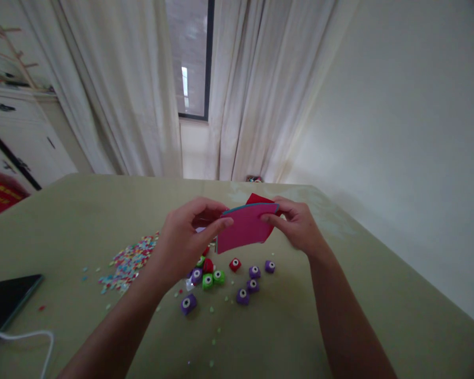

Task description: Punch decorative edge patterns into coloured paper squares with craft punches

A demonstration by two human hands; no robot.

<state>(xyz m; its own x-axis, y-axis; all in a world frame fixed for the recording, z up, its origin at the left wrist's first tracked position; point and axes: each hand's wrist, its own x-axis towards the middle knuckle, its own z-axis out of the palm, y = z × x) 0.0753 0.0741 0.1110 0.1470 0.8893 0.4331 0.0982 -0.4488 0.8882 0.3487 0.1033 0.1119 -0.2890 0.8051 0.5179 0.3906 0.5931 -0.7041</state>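
Note:
Several sheets of coloured paper are held up above the table, a pink one facing me, with a blue edge and a red sheet showing behind it. My left hand pinches their left edge, thumb on the pink face. At the right edge my right hand grips them the same way, its fingers hidden behind the red sheet. Below the paper lie several small craft punches: purple ones, green ones and red ones.
A heap of tiny coloured paper cut-outs lies left of my left forearm, with more scattered around the punches. A dark tablet or phone and a white cable are at the table's left edge. Curtains hang beyond the green table.

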